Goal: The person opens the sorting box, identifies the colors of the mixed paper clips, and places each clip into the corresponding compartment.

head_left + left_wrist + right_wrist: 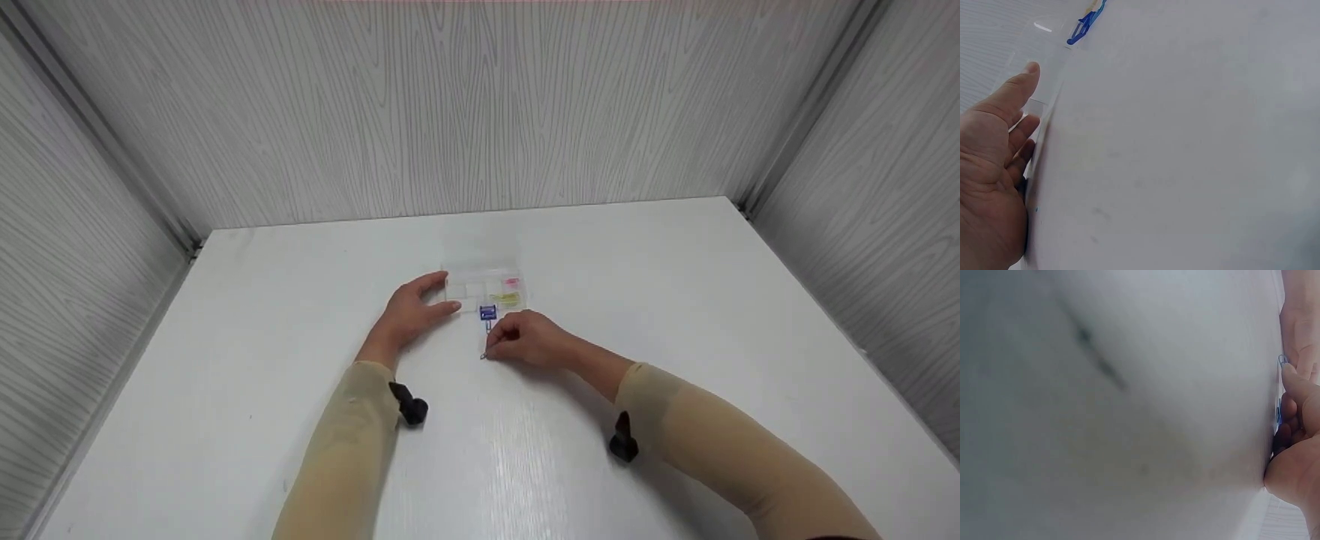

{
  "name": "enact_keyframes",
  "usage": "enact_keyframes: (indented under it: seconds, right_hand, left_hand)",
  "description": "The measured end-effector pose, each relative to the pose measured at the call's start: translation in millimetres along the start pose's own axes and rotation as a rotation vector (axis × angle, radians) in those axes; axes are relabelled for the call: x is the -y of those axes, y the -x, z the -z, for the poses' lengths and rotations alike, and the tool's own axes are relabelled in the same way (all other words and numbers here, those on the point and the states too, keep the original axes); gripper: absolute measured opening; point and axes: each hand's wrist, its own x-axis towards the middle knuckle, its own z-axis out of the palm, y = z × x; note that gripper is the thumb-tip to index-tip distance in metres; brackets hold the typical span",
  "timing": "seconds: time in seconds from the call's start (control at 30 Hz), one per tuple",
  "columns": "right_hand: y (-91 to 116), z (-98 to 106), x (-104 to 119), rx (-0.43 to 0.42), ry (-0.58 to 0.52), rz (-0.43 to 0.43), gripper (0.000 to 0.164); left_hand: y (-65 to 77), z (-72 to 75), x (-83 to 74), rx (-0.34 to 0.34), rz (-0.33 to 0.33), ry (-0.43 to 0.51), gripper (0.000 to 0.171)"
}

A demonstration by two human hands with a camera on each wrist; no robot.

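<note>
Two hands (409,313) (529,339) flank clear box (487,289); blue clip (487,312) between.

Bright, even light; soft shadows; wrist views blurred

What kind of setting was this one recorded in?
Probably a purpose-built recording booth, not a lived-in room: a bare white table boxed in by pale wood-grain panels, with only a small clear compartment box and a blue clip.

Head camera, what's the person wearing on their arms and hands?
Both forearms wear snug beige sleeves, left sleeve and right sleeve, ending near the wrists. A small black device sits at each sleeve's end: left device, right device. The left hand and right hand are bare: no gloves.
</note>
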Motion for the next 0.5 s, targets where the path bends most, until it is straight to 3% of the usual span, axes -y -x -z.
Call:
enact_keyframes:
  seconds: [0.23,0.5]
  right_hand:
    - [-0.7,0.2,-0.9,0.008,-0.011,0.014,0.005]
    - [-0.5,1.9,0.4,0.005,-0.057,-0.041,0.004]
  left_hand:
    - [1.3,-0.3,-0.9,-0.016,-0.001,-0.01,0.073]
    - [-0.5,-0.8,0.6,-0.014,0.0,-0.023,0.074]
